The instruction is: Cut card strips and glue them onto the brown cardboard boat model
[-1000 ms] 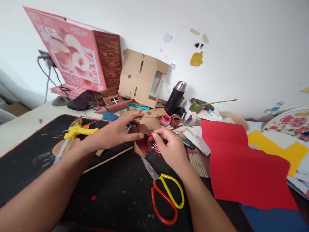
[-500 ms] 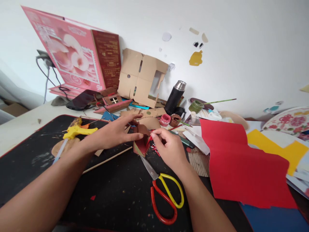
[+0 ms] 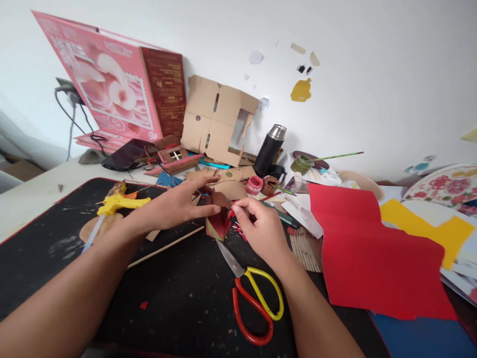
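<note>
Almost nothing has shifted since the earlier frames: I see my right hand (image 3: 261,226) has crept a touch closer to the small cardboard model (image 3: 219,215), and the model itself has stayed put on the black mat (image 3: 55,238). My left hand (image 3: 179,201) lies against the model's left side, fingers stretched out nearly flat, thumb pressed to the cardboard, steadying rather than gripping. My right hand is mostly curled, thumb and forefinger pinched on a thin red paper strip (image 3: 230,215) at the model's right edge (whether the strip touches the red inside, I cannot tell). More red strips (image 3: 239,229) lie loose just right of the model. The scissors (image 3: 253,293) rest just below it, blades pointing at it. The yellow glue gun (image 3: 117,201) sits well left of the model, the red paper sheet (image 3: 372,248) well right.
</note>
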`<state>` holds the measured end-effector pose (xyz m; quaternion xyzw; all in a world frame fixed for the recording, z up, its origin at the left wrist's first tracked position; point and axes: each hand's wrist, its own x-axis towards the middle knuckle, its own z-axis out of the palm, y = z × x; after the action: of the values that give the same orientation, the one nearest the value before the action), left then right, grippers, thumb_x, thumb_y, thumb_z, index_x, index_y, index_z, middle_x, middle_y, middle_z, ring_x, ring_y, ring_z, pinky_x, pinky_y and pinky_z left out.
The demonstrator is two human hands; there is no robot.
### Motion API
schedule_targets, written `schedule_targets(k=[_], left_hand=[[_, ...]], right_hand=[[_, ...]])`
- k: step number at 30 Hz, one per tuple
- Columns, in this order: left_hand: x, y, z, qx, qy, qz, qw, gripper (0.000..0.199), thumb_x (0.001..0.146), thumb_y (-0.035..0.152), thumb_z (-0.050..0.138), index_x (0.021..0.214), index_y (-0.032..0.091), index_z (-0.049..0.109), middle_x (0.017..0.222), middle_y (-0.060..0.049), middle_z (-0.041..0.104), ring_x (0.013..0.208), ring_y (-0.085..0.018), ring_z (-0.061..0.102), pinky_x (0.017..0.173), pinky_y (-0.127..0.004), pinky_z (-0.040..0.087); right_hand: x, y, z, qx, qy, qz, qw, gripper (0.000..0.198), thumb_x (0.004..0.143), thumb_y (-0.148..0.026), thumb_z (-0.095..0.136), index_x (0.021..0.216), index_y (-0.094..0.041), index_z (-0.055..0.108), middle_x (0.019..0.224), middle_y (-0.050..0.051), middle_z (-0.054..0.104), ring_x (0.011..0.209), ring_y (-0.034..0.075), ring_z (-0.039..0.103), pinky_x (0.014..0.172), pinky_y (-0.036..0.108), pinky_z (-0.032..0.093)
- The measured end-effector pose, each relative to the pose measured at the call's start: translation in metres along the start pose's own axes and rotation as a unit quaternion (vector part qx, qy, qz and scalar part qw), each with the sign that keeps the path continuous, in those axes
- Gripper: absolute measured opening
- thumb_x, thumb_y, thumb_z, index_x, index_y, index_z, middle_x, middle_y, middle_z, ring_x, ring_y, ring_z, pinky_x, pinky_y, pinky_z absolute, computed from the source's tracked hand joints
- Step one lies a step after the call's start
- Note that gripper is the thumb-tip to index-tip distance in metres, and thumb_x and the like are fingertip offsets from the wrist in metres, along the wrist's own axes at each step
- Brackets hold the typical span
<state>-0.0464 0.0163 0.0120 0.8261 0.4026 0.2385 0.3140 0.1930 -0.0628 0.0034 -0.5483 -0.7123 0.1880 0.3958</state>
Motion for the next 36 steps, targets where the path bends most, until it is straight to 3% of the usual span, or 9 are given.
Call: schedule_targets(k=[8, 15, 21, 29, 36], left_hand=[[0.002, -0.001, -0.001, -0.006, 0.003, -0.001, 1.000, 0.088, 0.090, 0.071, 0.070, 0.161, 0.024, 0.050, 0.164, -0.013, 0.058, 0.141, -0.035, 0.062, 0.117, -0.047, 0.052], [0.012, -0.009, -0.001, 0.036, 0.071, -0.008, 0.997, 0.084, 0.087, 0.064, 0.073, 0.156, 0.020, 0.056, 0.144, -0.014, 0.071, 0.130, -0.036, 0.068, 0.116, -0.053, 0.051], [0.019, -0.018, 0.008, 0.028, 0.098, -0.013, 0.995, 0.082, 0.084, 0.052, 0.076, 0.156, 0.021, 0.053, 0.157, -0.016, 0.063, 0.133, -0.035, 0.066, 0.114, -0.053, 0.053], [0.018, -0.025, 0.008, 0.065, 0.069, -0.017, 0.995, 0.082, 0.088, 0.051, 0.067, 0.161, 0.019, 0.046, 0.168, -0.015, 0.053, 0.157, -0.034, 0.047, 0.131, -0.052, 0.034], [0.018, -0.026, 0.006, 0.099, 0.051, -0.018, 0.994, 0.087, 0.088, 0.051, 0.067, 0.164, 0.015, 0.043, 0.170, -0.016, 0.050, 0.157, -0.035, 0.047, 0.132, -0.051, 0.032]], right_hand=[[0.000, -0.001, 0.000, 0.070, 0.032, 0.028, 0.997, 0.021, 0.103, -0.037, 0.062, 0.094, -0.022, 0.074, 0.068, -0.002, 0.067, 0.059, 0.016, 0.059, 0.059, 0.028, 0.042], [0.005, -0.003, -0.005, 0.196, 0.088, 0.067, 0.974, 0.022, 0.100, -0.043, 0.064, 0.095, -0.022, 0.071, 0.057, -0.006, 0.055, 0.051, 0.014, 0.049, 0.052, 0.027, 0.038], [0.004, -0.003, -0.003, 0.194, 0.087, 0.056, 0.976, 0.022, 0.100, -0.041, 0.065, 0.094, -0.022, 0.072, 0.057, -0.006, 0.055, 0.052, 0.014, 0.050, 0.053, 0.026, 0.039], [0.004, -0.003, -0.004, 0.173, 0.071, 0.050, 0.981, 0.023, 0.101, -0.041, 0.062, 0.094, -0.021, 0.072, 0.062, -0.004, 0.059, 0.054, 0.014, 0.052, 0.055, 0.026, 0.040], [0.002, -0.001, -0.001, 0.160, 0.056, 0.040, 0.985, 0.022, 0.103, -0.040, 0.062, 0.094, -0.021, 0.070, 0.061, -0.005, 0.054, 0.055, 0.014, 0.049, 0.055, 0.027, 0.037]])
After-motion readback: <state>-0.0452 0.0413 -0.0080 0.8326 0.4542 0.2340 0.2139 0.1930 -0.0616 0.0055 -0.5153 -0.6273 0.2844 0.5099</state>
